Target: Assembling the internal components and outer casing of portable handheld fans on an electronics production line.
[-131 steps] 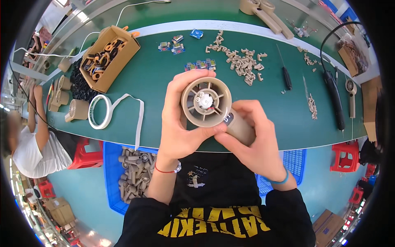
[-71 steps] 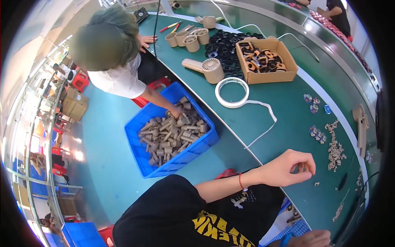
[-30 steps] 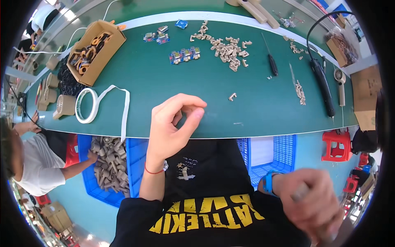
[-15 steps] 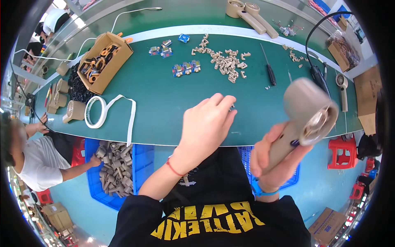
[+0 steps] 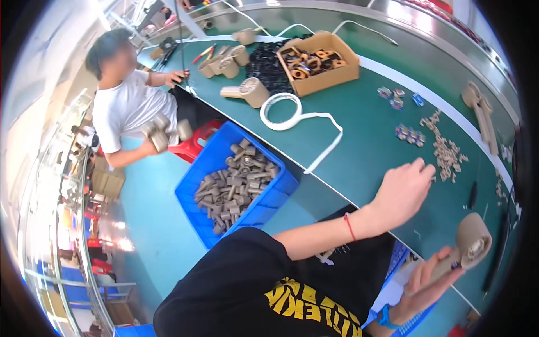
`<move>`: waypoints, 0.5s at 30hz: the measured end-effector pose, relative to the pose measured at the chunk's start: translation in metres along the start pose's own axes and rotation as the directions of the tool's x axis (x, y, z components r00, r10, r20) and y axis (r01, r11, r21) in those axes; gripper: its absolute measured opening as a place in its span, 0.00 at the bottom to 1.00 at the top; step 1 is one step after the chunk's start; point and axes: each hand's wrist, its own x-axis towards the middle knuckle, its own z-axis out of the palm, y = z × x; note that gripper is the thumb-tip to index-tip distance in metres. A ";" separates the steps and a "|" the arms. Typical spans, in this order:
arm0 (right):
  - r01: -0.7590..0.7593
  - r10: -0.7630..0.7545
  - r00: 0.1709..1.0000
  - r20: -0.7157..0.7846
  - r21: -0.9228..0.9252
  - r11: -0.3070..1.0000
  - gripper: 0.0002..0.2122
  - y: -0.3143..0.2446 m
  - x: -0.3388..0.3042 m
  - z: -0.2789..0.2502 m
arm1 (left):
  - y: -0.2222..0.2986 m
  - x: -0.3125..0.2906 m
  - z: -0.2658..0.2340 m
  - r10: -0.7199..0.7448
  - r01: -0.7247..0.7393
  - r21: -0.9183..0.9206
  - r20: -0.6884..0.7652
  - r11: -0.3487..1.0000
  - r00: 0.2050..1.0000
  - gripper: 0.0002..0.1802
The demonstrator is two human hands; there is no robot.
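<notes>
My right hand (image 5: 429,278) is wrapped round the handle of a beige handheld fan (image 5: 473,238), with its round head tipped up beyond my fingers. Over the green table my left hand (image 5: 401,191) has its fingers curled together, knuckles up. Whatever lies inside those fingers is hidden. Just past it are small beige plastic clips (image 5: 446,160) in a loose pile and a row of little circuit boards (image 5: 410,136). A dark-handled screwdriver (image 5: 473,194) rests between the clips and the fan.
A blue crate (image 5: 286,188) of beige fan parts stands below the table edge. White tape (image 5: 281,112), a cardboard box (image 5: 331,78) of black and orange parts, and fan housings (image 5: 252,92) lie on the table. A co-worker (image 5: 135,106) at left holds several housings.
The view has swung to the left, bringing the crate and co-worker nearer the middle. The co-worker's hand has come up from the crate with housings. I still hold the fan.
</notes>
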 end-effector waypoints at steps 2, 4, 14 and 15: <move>-0.038 0.040 0.999 -0.021 0.098 0.994 0.24 -0.028 -0.006 -0.001 | 0.000 -0.007 -0.016 0.006 -0.007 -0.045 -0.021 0.999 1.000 0.07; 0.193 -0.006 0.655 0.756 -0.160 0.968 0.09 -0.065 0.012 0.002 | -0.002 -0.013 -0.026 0.022 -0.026 -0.097 -0.050 0.995 0.999 0.08; 0.625 -0.459 0.635 0.622 -0.065 0.778 0.12 -0.038 0.016 0.055 | -0.011 -0.019 -0.034 -0.045 0.017 -0.494 -0.044 0.869 0.998 0.11; 0.620 -0.513 0.637 0.576 0.013 0.784 0.13 -0.031 0.015 0.024 | -0.015 -0.018 -0.035 0.005 0.003 -0.543 0.013 0.840 1.000 0.11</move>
